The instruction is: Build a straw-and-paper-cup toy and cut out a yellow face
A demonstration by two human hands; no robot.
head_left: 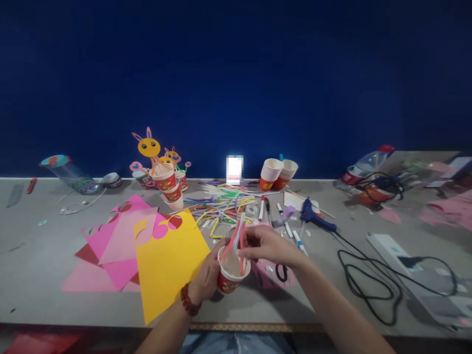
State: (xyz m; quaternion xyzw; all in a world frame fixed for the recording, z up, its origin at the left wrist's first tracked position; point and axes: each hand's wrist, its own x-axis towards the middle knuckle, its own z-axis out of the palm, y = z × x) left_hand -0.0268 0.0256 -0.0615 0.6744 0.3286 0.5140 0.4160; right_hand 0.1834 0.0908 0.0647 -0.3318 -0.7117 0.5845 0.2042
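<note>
A red and white paper cup (231, 282) stands near the table's front edge, tilted slightly toward me. My left hand (209, 268), with a beaded bracelet on its wrist, is wrapped round the cup's left side. Several drinking straws (236, 239), pink and pale, rise out of the cup. My right hand (269, 243) reaches over the rim from the right, its fingers closed about the straws. The fingertips partly hide where it grips. Under the right forearm lie pink paper and black-handled scissors (281, 273).
Yellow paper (169, 265) and pink sheets (121, 231) lie left. Loose straws (224, 201) spread behind the cup. Bunny-face cups (165, 183) stand back left, stacked paper cups (271, 172) at the back. A glue gun (313, 214), its cable and a power strip (401, 260) lie right.
</note>
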